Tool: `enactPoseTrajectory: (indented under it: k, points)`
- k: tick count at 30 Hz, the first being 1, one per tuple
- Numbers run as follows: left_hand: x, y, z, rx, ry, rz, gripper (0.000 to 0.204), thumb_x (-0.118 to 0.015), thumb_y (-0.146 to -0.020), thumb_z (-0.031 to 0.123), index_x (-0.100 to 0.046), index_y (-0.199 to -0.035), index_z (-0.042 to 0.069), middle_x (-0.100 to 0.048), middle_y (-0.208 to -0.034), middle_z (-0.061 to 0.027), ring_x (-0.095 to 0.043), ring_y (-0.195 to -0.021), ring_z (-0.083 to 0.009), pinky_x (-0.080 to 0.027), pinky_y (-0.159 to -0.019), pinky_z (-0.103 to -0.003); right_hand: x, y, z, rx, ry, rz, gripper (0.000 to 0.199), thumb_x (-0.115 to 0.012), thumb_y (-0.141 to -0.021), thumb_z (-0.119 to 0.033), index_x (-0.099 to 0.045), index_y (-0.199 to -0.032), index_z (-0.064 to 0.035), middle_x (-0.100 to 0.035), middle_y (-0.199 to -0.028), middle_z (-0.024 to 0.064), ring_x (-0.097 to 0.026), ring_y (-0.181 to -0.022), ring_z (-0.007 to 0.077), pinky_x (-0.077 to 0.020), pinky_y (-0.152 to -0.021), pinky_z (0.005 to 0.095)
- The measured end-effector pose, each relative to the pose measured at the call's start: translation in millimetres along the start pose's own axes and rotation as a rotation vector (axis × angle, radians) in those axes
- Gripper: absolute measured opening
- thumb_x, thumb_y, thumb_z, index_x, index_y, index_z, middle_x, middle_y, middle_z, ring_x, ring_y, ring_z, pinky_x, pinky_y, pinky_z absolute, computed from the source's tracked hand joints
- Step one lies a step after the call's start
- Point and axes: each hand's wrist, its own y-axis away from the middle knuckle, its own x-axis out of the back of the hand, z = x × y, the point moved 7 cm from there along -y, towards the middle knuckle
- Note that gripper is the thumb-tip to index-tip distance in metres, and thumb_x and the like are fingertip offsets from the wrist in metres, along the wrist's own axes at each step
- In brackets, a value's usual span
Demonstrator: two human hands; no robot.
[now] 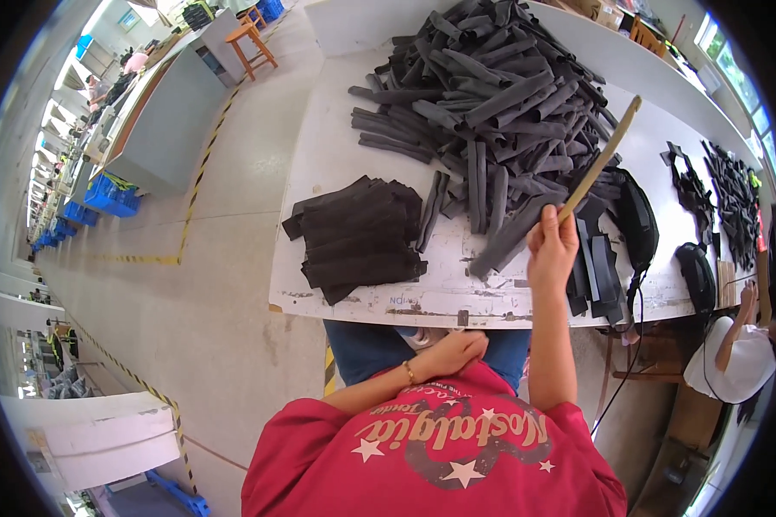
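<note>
My right hand [553, 246] is closed round a thin wooden stick [603, 168] above the front of the white table. The stick's bare end points up and to the right. From the same hand a dark grey fabric tube [510, 243] slants down to the left, slightly blurred; whether it sits on the stick is hidden by my fingers. My left hand [459, 351] rests in my lap below the table edge, fingers curled in, nothing visible in it. A large heap of similar grey fabric tubes [491, 86] covers the table's far part. Flat black fabric pieces [362, 233] lie stacked at left.
Dark strips [602, 271] and a black padded piece [634, 220] lie right of my hand on the white table [319, 155]. Another person [733, 358] sits at far right. An orange stool [248, 43] and blue crates [112, 196] stand beyond the taped floor line.
</note>
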Motion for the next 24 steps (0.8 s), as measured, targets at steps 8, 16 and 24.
enactPoseTrajectory:
  k: [8, 16, 24]
  points:
    - [132.0, -12.1, 96.1, -0.406, 0.312, 0.895, 0.01, -0.055, -0.093, 0.012, -0.06, -0.093, 0.003, -0.055, -0.078, 0.0024, -0.054, -0.074, -0.0072, -0.042, -0.068, -0.021, -12.5, 50.8, 30.5, -0.367, 0.39, -0.389, 0.013, -0.069, -0.085, -0.01, -0.063, -0.094, -0.003, -0.048, -0.066, -0.0096, -0.036, -0.054, -0.0007, -0.0263, -0.047, 0.0171]
    - [120.2, -40.1, 48.3, -0.239, 0.901, 0.704, 0.011, -0.06, -0.091, 0.014, -0.061, -0.09, 0.003, -0.055, -0.08, 0.0055, -0.048, -0.074, -0.0013, -0.039, -0.064, -0.018, -14.4, 62.6, 40.8, -0.417, 0.42, -0.368, 0.02, -0.067, -0.087, -0.013, -0.064, -0.101, 0.0013, -0.051, -0.067, -0.0075, -0.04, -0.056, 0.0009, -0.0304, -0.048, 0.0186]
    - [129.0, -21.9, 53.7, -0.244, 0.217, 0.905, 0.019, -0.056, -0.094, 0.017, -0.06, -0.084, 0.002, -0.056, -0.077, 0.0013, -0.052, -0.067, -0.0055, -0.041, -0.061, -0.02, -10.3, 59.4, 49.2, -0.374, 0.528, -0.343, 0.019, -0.065, -0.089, -0.017, -0.064, -0.1, -0.0026, -0.051, -0.069, -0.008, -0.04, -0.057, 0.0007, -0.0293, -0.048, 0.0179]
